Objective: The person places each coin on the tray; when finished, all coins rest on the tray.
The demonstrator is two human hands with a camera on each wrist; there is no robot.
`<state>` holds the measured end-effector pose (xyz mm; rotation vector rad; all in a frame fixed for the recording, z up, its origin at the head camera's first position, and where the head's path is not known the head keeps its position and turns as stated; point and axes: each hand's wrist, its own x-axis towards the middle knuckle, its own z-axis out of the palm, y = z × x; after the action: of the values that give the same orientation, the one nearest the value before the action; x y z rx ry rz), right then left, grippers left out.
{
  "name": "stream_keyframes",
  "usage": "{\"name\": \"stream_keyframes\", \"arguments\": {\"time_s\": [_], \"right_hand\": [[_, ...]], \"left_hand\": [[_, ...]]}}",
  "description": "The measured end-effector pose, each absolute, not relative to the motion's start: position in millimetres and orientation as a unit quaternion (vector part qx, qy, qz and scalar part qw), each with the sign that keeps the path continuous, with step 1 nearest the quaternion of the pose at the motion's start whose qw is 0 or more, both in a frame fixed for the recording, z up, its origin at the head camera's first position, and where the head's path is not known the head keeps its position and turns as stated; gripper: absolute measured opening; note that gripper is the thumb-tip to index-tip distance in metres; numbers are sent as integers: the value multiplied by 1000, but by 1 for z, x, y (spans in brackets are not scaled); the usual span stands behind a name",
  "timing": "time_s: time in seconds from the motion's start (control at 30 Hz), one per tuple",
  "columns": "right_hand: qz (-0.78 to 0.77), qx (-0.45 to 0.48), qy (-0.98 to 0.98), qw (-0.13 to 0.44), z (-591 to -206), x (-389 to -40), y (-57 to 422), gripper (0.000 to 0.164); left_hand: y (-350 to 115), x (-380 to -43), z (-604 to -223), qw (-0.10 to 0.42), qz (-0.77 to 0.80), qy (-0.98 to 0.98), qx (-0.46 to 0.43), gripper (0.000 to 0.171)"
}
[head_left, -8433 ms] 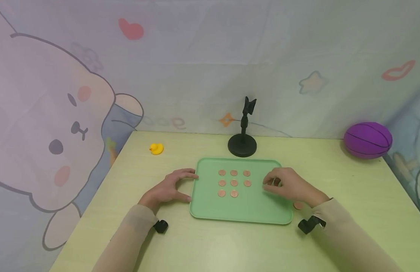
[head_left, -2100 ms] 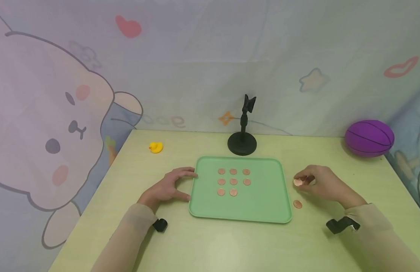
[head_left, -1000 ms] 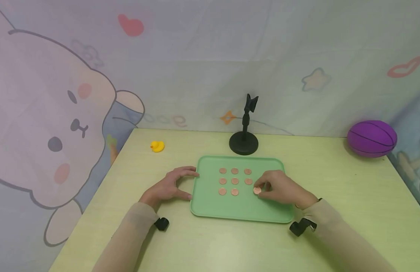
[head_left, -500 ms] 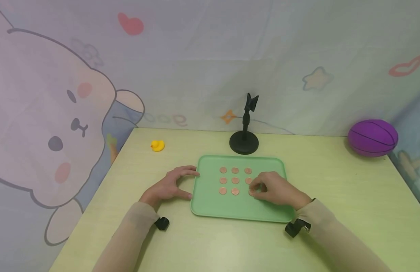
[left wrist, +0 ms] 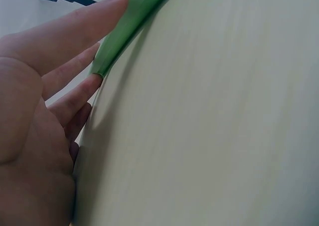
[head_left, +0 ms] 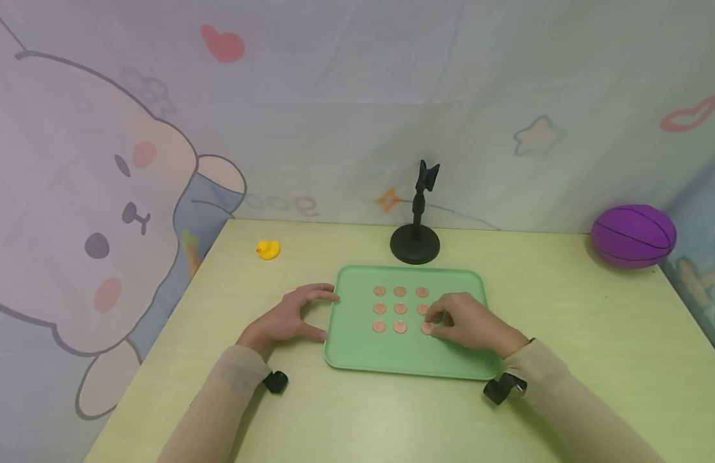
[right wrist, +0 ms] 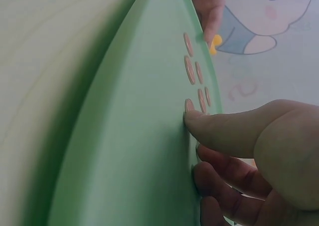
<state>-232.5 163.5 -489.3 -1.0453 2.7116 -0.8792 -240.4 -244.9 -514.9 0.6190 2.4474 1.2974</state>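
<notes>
A light green tray (head_left: 357, 354) holds copper coins laid out in rows of three. The right hand (head_left: 470, 325) pinches a coin (head_left: 427, 328) at the near right corner of that grid, low over the tray floor. In the right wrist view the thumb tip (right wrist: 194, 118) rests at the edge of a coin (right wrist: 189, 105). The left hand (head_left: 285, 315) spreads its fingers and thumb against the tray's left rim, and its fingertips touch the green rim (left wrist: 117, 41) in the left wrist view. The far-right middle coin (head_left: 422, 308) is partly covered by the right fingers.
Behind the tray stands a black stand with a round base (head_left: 415, 244). A yellow rubber duck (head_left: 269, 249) sits at the table's back left, and a purple ball (head_left: 633, 236) at the back right. A printed cloth hangs behind the table (head_left: 357, 418).
The right hand picked up a coin right of the tray and carried it left into the grid. Another coin seen there is now hidden by the right arm. The left hand stayed put.
</notes>
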Motion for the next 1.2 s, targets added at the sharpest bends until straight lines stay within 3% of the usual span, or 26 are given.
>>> {"name": "stream_keyframes", "arguments": {"time_s": [0.67, 1.2], "right_hand": [[-299, -332, 892, 65, -485, -232, 164, 18], [-300, -310, 901, 39, -471, -230, 228, 19]], "left_hand": [[-245, -239, -513, 155, 453, 851, 216, 69], [-245, -241, -515, 154, 454, 851, 215, 68]]}}
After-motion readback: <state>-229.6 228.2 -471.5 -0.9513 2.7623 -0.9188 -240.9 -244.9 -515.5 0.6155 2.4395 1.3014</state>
